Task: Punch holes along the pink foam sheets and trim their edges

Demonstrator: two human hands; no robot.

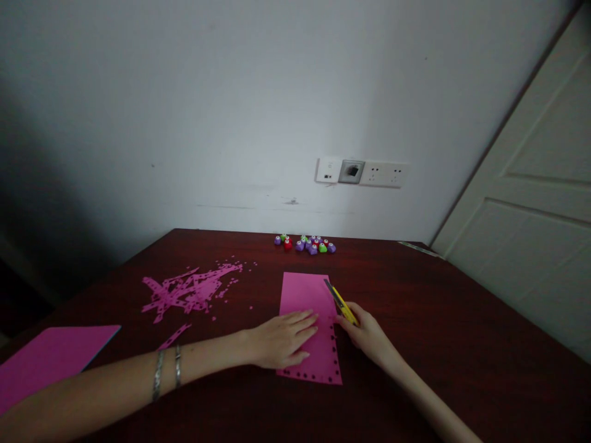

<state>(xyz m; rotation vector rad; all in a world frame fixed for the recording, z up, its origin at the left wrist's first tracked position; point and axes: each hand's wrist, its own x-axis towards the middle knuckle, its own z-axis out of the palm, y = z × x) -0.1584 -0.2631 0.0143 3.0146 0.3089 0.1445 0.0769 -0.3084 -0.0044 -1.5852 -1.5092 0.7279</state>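
A pink sheet of paper (305,292) lies flat on the dark red-brown table, with small dark holes along its near edge and the lower part of its right edge. My left hand (286,339) rests on the sheet, palm down with the fingers stretched out. In my right hand (367,332) is a yellow utility knife (345,306), its fingers wrapped round the handle. The knife's dark blade end points up and left, over the sheet's upper right edge. Whether the blade touches the paper I cannot tell.
Left of the sheet lies a heap of pink paper strips and scraps (194,290). More pink paper (55,354) sits at the table's left edge. Several small coloured toys with eyes (314,245) stand along the back by the wall. A thin flat strip (420,249) lies at the back right corner.
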